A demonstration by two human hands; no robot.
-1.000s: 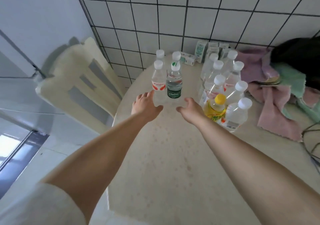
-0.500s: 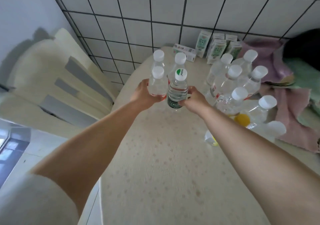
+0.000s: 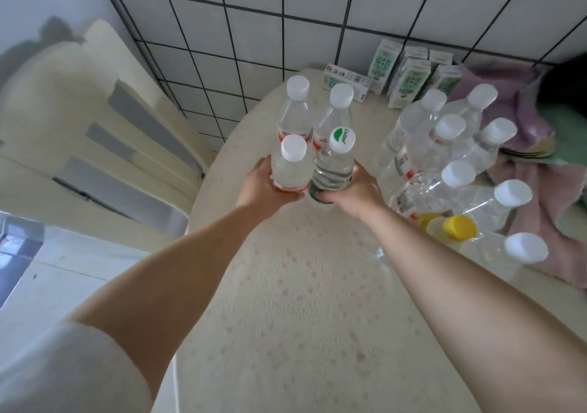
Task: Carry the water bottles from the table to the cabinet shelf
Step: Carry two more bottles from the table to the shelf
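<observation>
Evidently full and heavy, the slick red-labelled bottle (image 3: pixel 290 166) and green-capped bottle (image 3: pixel 333 168) sat low in my left hand (image 3: pixel 265 188) and right hand (image 3: pixel 352 192), each clasped around the firm lower body.

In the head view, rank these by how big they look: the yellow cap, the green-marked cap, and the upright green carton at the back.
1. Green carton
2. Green-marked cap and yellow cap: look alike, so unranked; the carton is farthest away.
</observation>
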